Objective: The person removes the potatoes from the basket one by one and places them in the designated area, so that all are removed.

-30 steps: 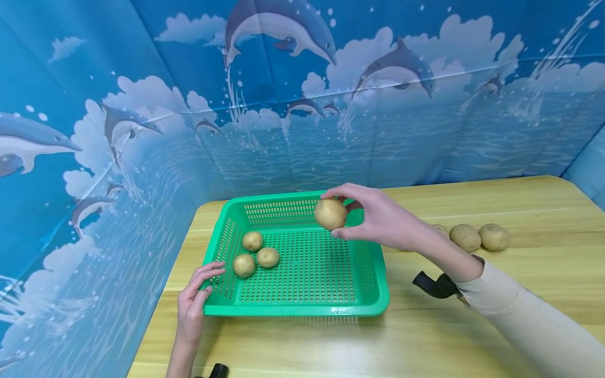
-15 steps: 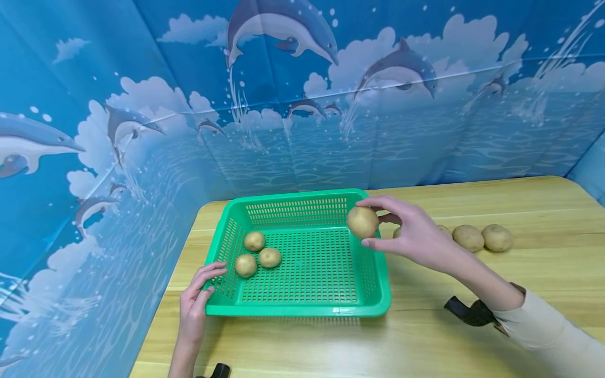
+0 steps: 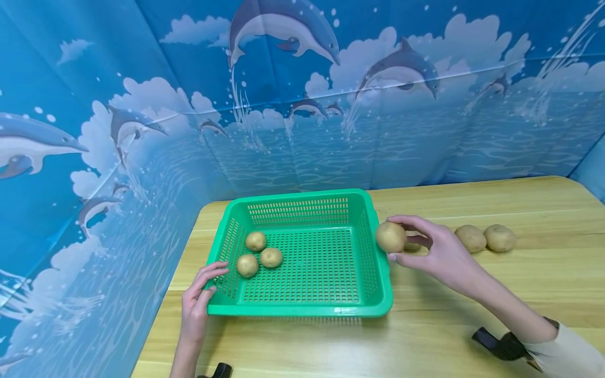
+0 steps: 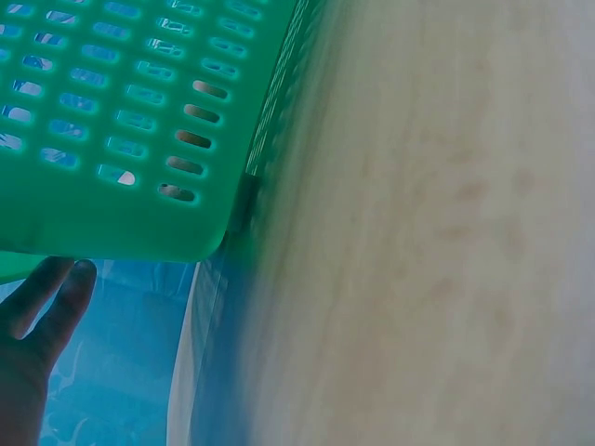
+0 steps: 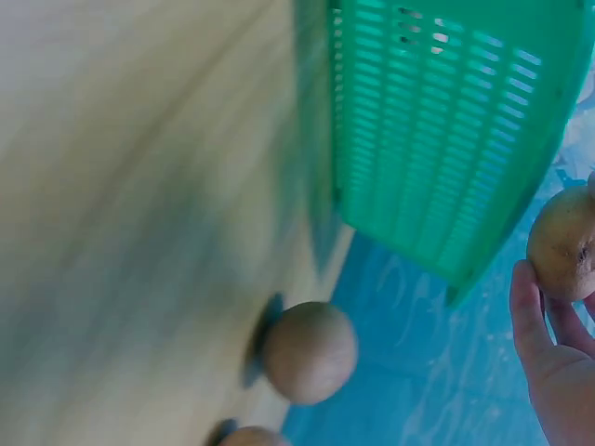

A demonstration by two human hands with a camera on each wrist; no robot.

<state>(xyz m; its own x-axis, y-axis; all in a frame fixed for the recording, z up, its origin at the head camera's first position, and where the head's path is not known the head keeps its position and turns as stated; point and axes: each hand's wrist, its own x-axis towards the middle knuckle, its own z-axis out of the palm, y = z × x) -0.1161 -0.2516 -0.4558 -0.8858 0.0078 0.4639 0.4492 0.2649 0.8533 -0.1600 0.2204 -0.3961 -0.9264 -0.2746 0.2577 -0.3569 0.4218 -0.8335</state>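
Potato [image 3: 391,237] pinched by fingers of right hand [image 3: 441,258] beside green basket [image 3: 302,311] at 3 o'clock; judged firm, fairly weighty (dry-skinned, probably), best taken round middle. Basket gripped by left hand [image 3: 197,295] at 8 o'clock.

Head view bright; glare on tabletop [image 3: 326,349]; wrist views dimmer, partly blurred.

At the left hand [image 3: 197,296], the basket [image 3: 302,311] looks like smooth, glossy plastic; the potato [image 3: 390,237] in the right hand [image 3: 437,254] has a smooth, matt skin. Below both hands, the tabletop [image 3: 283,349] looks like smooth, glossy wood, and beyond them hangs a creased cloth backdrop [image 3: 321,149].
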